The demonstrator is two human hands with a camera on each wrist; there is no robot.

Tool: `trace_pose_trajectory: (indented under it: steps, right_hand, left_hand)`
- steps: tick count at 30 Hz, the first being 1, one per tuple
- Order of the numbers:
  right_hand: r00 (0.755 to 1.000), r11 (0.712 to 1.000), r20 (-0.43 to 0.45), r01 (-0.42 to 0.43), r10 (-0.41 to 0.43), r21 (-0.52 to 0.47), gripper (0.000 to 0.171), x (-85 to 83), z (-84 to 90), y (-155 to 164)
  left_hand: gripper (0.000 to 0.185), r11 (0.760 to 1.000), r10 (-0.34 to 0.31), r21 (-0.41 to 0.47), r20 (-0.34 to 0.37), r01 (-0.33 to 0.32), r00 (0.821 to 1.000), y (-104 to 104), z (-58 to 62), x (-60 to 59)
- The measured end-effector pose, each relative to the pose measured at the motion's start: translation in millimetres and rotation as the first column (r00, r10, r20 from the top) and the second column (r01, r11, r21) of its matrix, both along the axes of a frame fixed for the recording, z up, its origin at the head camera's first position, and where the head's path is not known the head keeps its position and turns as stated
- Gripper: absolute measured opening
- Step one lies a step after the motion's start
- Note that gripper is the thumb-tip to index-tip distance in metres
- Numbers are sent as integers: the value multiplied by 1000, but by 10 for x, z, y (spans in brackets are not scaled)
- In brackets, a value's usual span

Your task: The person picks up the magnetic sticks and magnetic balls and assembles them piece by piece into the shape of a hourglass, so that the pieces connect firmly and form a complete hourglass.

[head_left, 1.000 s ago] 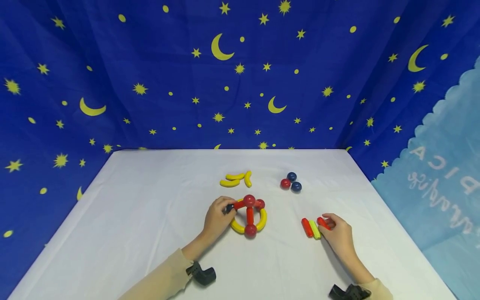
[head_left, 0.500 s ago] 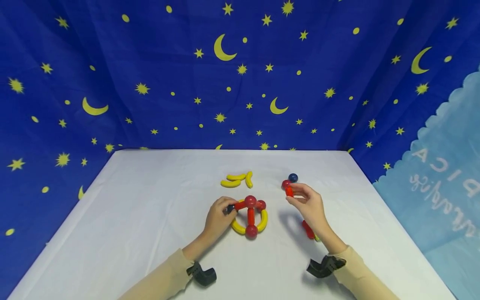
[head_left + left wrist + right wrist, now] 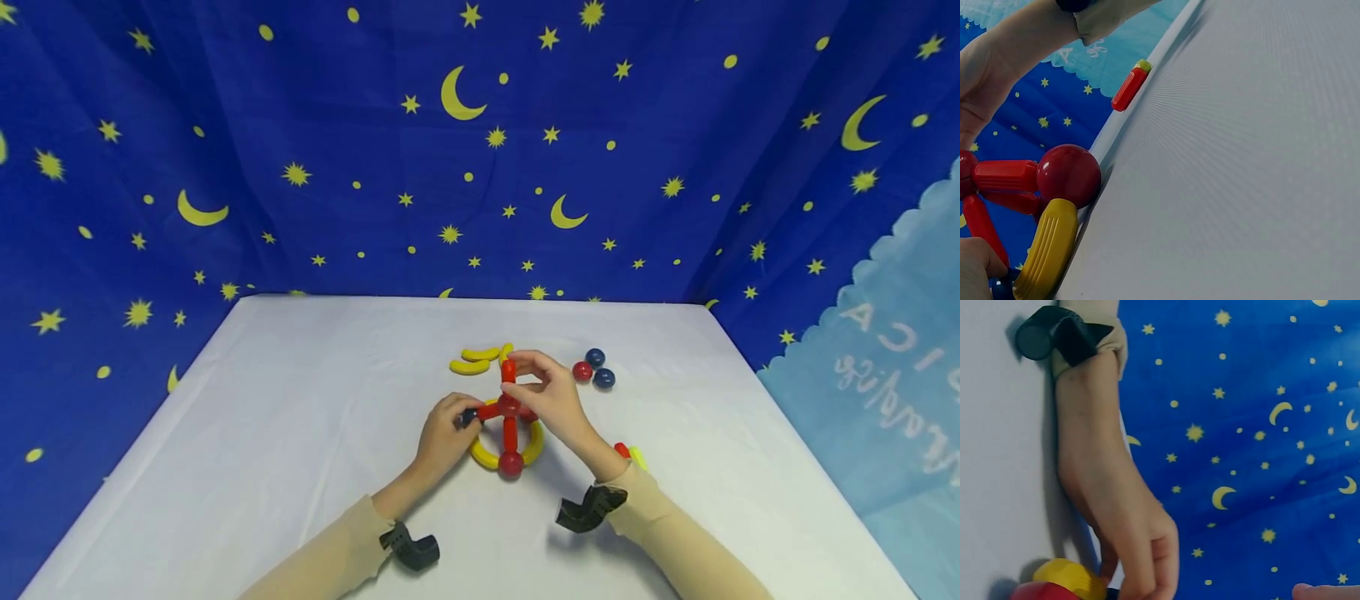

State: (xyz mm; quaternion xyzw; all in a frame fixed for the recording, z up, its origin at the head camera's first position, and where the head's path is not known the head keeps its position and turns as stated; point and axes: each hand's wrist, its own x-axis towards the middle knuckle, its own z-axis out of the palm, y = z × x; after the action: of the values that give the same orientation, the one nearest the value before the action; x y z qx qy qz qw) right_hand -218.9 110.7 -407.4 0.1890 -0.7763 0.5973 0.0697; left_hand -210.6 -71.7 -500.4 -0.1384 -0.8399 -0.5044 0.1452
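A built frame stands mid-table in the head view: yellow curved rods form a ring at the base, and straight red rods rise from it to a red ball on top. My left hand pinches a dark blue ball at the frame's left side. In my right hand, thumb and fingers hold a red rod upright, its lower end right at the top ball. The left wrist view shows a red corner ball joined to a yellow curved rod.
Loose yellow curved rods lie behind the frame. To the right rest a red ball and two dark blue balls. A red rod and a lime rod lie partly behind the right forearm. A starry blue curtain borders the table.
My right hand has picked up a red rod from the group on the right and carried it left to the frame's top ball. The left hand stays on the blue ball.
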Motion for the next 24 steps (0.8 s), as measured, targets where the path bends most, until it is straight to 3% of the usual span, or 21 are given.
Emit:
trace_pose_trajectory:
  steps: [11,20,24]
  right_hand:
    - [999,996,-51,19,-15,82,34,66,-67,129]
    - [976,972,-75,213,-206,97,23,392,-19,589]
    - [944,941,-142,314,-297,122,22,445,-216,881]
  left_hand:
    - [22,1000,-11,10,1,11,1000,37,25,9]
    - [23,1000,3,2,21,-3,1000,32,4,13]
    - [22,1000,9,4,35,-9,999,13,9,2]
